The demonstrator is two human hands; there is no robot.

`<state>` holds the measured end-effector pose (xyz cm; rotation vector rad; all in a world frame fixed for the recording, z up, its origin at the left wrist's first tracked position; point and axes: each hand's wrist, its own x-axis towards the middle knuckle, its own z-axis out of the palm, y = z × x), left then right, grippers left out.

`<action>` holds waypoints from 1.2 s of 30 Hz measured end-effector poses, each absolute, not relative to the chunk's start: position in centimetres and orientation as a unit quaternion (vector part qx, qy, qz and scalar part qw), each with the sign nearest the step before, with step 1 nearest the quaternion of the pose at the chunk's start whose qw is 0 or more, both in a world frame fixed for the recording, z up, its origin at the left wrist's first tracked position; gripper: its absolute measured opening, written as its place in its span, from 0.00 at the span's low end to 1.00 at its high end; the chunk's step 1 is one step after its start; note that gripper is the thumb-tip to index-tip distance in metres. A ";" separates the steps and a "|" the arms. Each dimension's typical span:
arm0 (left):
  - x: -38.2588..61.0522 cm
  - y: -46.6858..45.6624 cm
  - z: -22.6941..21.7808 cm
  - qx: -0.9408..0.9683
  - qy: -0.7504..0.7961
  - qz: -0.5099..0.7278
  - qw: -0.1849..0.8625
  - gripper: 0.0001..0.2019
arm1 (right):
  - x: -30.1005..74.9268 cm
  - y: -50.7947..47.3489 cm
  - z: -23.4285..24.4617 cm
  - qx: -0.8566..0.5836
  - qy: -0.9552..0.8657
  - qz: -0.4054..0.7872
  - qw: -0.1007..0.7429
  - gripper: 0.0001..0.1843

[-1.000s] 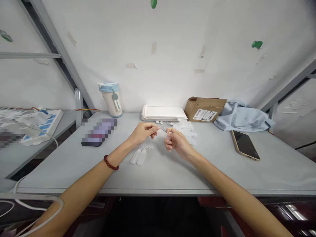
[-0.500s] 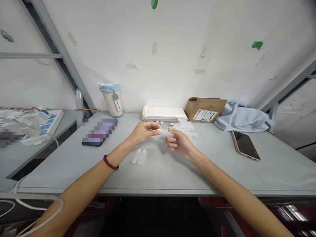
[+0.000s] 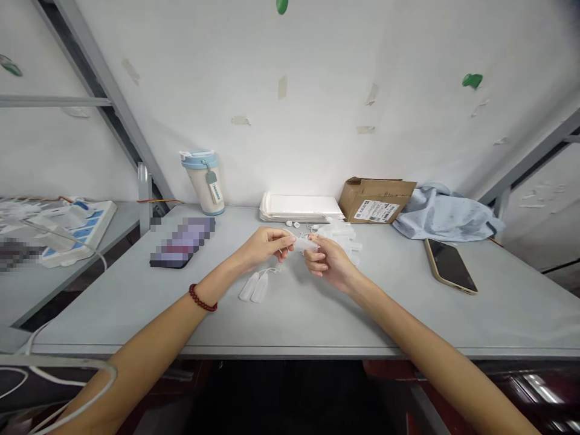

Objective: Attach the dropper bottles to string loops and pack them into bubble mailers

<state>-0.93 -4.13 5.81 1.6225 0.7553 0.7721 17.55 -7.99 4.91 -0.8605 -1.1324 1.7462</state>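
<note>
1. Slightly lower has come my left hand [image 3: 265, 249] since half a second ago; its curled fingers now show below the thumb, while before they were mostly covered; my right hand [image 3: 331, 261] stays nearly in the same place.
2. Between both hands, above the table [image 3: 317, 329], is one translucent tube [image 3: 306, 244]; my right thumb and fingers are closed on its right part, and they hide that end.
3. My left thumb and fingertips pinch at its left end; whether they grip a cap or a string, I cannot tell.
4. Behind my right hand lies a pile of translucent pieces [image 3: 341, 231], partly covered by this hand; I cannot count them.
5. Two corded tubes [image 3: 259, 289] lie side by side near my left wrist, not moved; small white caps [image 3: 296, 225] rest beyond my fingers, before the white flat stack [image 3: 301, 208].
6. Pixel blocks hide much of the purple object [image 3: 193, 235] at left.
</note>
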 end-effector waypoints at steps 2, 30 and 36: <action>-1.0 -4.1 5.9 0.703 0.312 0.321 0.554 0.13 | 17.6 -7.9 4.8 -0.355 -0.463 0.691 0.427 0.12; -0.2 -4.6 5.9 0.673 0.335 0.357 0.554 0.14 | 17.9 -7.8 4.5 -0.479 -0.660 0.361 0.454 0.18; -0.2 -4.6 5.6 0.655 0.339 0.320 0.595 0.20 | 18.0 -7.9 4.4 -0.471 -0.676 0.308 0.476 0.15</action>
